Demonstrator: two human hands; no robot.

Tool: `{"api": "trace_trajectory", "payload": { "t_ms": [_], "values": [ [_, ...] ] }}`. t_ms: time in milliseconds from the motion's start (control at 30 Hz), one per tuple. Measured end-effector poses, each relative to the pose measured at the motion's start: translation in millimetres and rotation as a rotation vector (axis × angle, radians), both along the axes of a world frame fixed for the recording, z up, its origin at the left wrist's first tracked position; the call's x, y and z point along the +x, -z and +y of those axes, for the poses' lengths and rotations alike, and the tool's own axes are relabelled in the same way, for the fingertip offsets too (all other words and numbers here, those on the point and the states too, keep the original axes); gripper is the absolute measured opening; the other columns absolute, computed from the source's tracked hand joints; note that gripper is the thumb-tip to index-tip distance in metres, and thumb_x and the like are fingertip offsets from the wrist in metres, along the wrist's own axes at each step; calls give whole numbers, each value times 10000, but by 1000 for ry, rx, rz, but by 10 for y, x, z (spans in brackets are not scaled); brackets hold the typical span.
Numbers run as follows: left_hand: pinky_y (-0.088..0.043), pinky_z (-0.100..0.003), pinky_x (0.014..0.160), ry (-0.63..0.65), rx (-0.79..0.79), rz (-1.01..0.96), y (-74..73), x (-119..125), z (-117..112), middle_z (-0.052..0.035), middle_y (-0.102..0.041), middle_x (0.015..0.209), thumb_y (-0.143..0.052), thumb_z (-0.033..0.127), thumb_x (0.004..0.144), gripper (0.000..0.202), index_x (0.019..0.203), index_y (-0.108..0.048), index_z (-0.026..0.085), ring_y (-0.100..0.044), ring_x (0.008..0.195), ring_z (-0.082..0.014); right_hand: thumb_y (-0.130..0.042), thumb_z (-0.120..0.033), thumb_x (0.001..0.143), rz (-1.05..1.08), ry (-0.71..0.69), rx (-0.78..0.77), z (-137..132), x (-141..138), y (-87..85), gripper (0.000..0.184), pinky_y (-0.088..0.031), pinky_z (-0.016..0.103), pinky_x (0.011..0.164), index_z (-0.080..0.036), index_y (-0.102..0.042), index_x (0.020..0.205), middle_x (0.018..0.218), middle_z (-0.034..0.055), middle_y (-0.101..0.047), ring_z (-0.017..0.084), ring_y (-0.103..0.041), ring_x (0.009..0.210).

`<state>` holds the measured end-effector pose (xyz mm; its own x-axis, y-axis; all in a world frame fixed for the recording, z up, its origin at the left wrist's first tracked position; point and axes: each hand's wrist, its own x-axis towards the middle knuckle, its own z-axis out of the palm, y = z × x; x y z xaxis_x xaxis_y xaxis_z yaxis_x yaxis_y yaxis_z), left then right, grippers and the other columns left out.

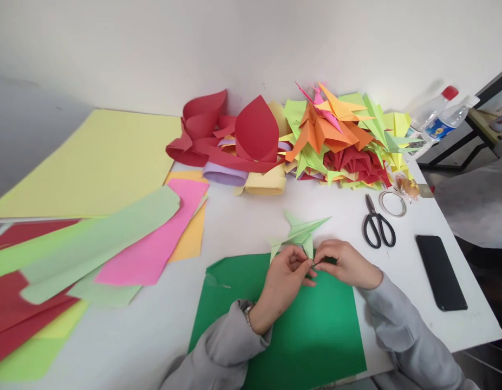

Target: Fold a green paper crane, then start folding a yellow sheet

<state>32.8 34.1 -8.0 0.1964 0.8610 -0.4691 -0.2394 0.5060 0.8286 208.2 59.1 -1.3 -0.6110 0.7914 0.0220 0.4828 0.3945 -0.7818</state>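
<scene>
black phone | blue-labelled bottle | red-capped bottle (just beside it)

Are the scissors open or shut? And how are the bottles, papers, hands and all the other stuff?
Scissors: shut
Red-topped bottle: capped
White-topped bottle: capped
Phone: flat, dark
Tape: flat
Green sheet: spread flat
Yellow sheet: flat
Paper figure: folded
Left hand: pinching paper figure
Right hand: pinching too

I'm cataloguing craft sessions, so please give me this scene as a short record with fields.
Left hand: pinching near end of light green folded paper
Right hand: fingertips pinching same end
Beneath hands: dark green sheet
Right of hands: scissors, tape roll, black phone
Behind: pile of folded paper pieces
</scene>
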Motion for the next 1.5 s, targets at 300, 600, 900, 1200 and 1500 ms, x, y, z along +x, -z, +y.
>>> {"api": "trace_trajectory", "payload": {
  "t_ms": [300, 600, 900, 1200, 1500],
  "values": [
    [-595, -270, 440, 0, -9, -20, -14, -26, 14, 37, -596, 568, -767, 355, 633, 323, 707, -513, 170, -651, 546, -151, -536, -230, 931, 15, 23, 10, -31, -7, -12, 151, -435, 272, 664, -189, -624, 815, 746, 21, -629, 155, -572, 692],
    [-589, -270, 446, 16, 18, -30, 9, -20, 17, 34, -601, 561, -766, 359, 645, 320, 706, -514, 171, -655, 553, -157, -587, -203, 856, -17, 122, -328, 6, -49, -99, 125, -390, 232, 557, -179, -649, 750, 668, -11, -616, 121, -528, 593],
    [-584, -264, 439, 13, 19, -52, 8, -29, 21, 40, -588, 570, -789, 322, 619, 328, 707, -512, 170, -649, 537, -150, -607, -167, 787, 9, 253, -403, 0, -100, -57, 111, -380, 217, 513, -173, -655, 688, 604, -20, -605, 109, -500, 548],
    [-575, -247, 426, -2, 21, -31, 52, -3, 5, 53, -573, 556, -775, 305, 613, 314, 706, -504, 175, -637, 505, -136, -611, -211, 801, 48, 274, -391, -8, -73, -45, 105, -408, 225, 524, -174, -662, 716, 620, -16, -612, 116, -529, 562],
    [-571, -257, 424, -16, 19, -20, 40, 1, 4, 52, -565, 535, -770, 309, 613, 307, 687, -499, 185, -636, 502, -148, -592, -284, 821, 69, 312, -574, -72, -75, -82, 150, -406, 202, 421, -178, -621, 719, 592, -21, -594, 108, -564, 495]
  ]
}}
